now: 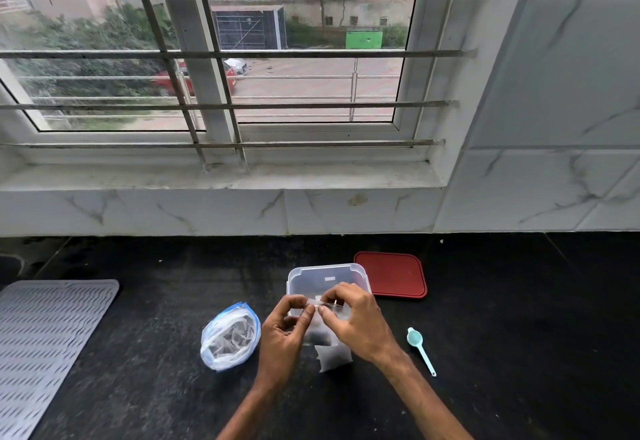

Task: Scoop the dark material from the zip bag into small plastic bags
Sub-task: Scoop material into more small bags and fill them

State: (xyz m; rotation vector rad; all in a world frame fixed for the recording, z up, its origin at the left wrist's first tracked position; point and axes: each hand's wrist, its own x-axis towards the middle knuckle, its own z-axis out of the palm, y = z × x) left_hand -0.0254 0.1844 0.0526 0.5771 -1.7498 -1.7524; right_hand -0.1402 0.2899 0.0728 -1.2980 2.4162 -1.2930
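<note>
Both hands hold a small clear plastic bag [320,330] by its top edge, over the front of a clear plastic box [325,271]. My left hand [285,332] pinches the bag's left corner and my right hand [356,322] pinches the top strip just to the right. Dark material shows in the lower part of the bag. A second small bag [334,358] with dark contents lies on the counter just below the hands. The blue-edged zip bag [230,337] with dark material sits open to the left. A teal scoop [420,349] lies to the right.
A red lid [391,275] lies behind and right of the box. A grey perforated mat [48,342] covers the counter's left part. The black counter [519,318] ends at a white tiled wall under a barred window.
</note>
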